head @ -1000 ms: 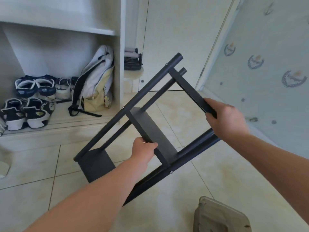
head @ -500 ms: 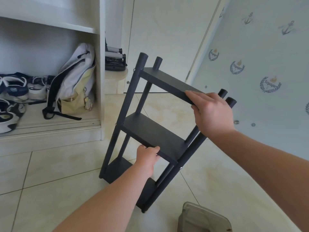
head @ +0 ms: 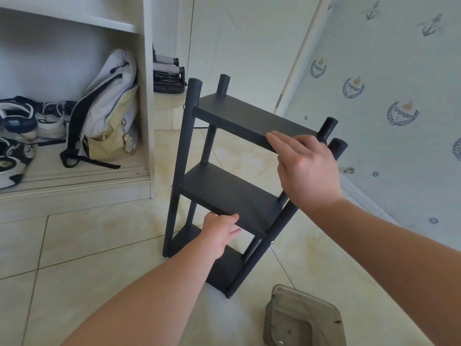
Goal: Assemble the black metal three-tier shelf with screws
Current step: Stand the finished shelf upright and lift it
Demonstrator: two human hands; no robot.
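Left hand (head: 220,233) is clamped on the front edge of the middle tier of the black shelf (head: 229,193), thumb on top and fingers underneath. Just beside the shelf's near foot a grey plastic tray (head: 304,318) lies on the tiled floor (head: 99,245), where the shelf stands. Right hand (head: 304,166) clasps the top tier's front edge by the right posts. A silver screw (head: 271,242) shows on the near post. Beyond, a white cupboard (head: 147,96) holds a backpack (head: 107,111) and shoes (head: 17,121).
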